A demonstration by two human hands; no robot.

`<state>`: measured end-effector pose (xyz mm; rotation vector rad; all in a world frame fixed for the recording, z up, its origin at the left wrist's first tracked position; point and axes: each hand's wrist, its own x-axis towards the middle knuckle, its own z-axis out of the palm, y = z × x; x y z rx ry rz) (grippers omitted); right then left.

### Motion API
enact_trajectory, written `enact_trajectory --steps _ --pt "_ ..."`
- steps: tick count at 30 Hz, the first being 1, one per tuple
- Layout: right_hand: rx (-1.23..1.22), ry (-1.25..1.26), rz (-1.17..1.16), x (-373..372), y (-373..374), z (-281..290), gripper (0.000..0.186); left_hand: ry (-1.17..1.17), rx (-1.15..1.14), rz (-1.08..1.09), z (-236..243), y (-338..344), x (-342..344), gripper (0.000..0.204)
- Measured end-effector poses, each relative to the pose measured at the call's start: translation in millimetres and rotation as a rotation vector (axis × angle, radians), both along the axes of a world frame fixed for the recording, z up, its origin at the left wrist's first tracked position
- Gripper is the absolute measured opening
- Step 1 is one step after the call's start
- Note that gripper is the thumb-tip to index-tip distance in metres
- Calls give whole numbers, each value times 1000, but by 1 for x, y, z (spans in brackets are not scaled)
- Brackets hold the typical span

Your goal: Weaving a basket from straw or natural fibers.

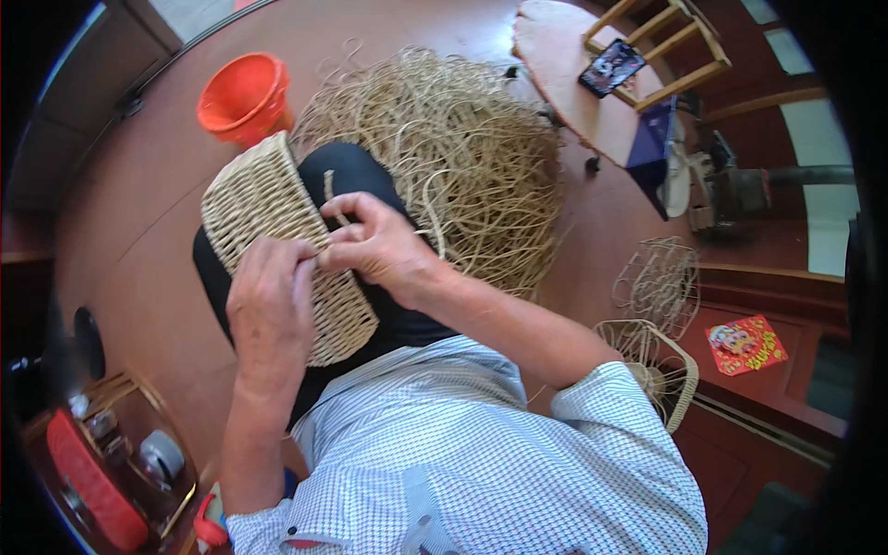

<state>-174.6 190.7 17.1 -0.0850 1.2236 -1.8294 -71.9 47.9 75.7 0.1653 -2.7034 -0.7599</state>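
A tan woven basket [254,190] rests tilted across my dark-trousered lap, its ribbed side showing. My left hand [270,301] is closed on the basket's near edge, thumb and fingertips pressed at the rim. Right beside it my right hand [384,245] is closed in a pinch at the same rim, the two sets of fingertips nearly touching. A short cord end [329,185] sticks up past the right hand's fingers, and part of it is hidden by them. What lies exactly between the fingertips is covered.
A large tangled pile of cord [481,166] lies beyond my knees. An orange bucket [242,97] stands at its left. Far right is a table [564,74] with a phone [610,68] and wooden stool. Wire frames [659,277] and red paper [745,344] are at right.
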Motion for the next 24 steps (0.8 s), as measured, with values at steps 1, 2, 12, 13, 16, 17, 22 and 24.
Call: enact_trajectory --steps 1,2,12,13,16,17,22,24 --pt "-10 -9 16 0 1 -1 70 -30 -17 -5 2 -1 0 9" --pt "6 -13 12 -1 2 1 69 -62 -35 -9 3 0 -1 9" --pt "-1 -53 43 -6 4 0 56 -111 -70 -26 7 -4 -11 13" --pt "5 -38 28 -5 4 0 54 -119 -56 -21 6 -4 -12 13" --pt "3 7 -9 -1 3 0 50 -77 -18 -32 4 -2 -10 15" --pt "-7 34 -28 1 4 1 49 -72 -14 -40 3 -2 -10 15" --pt "-62 119 -63 11 -2 -8 42 -33 -33 -20 -2 -3 -2 14" --pt "-117 83 -85 13 -6 -15 42 -44 -61 -12 -6 -3 -2 13"
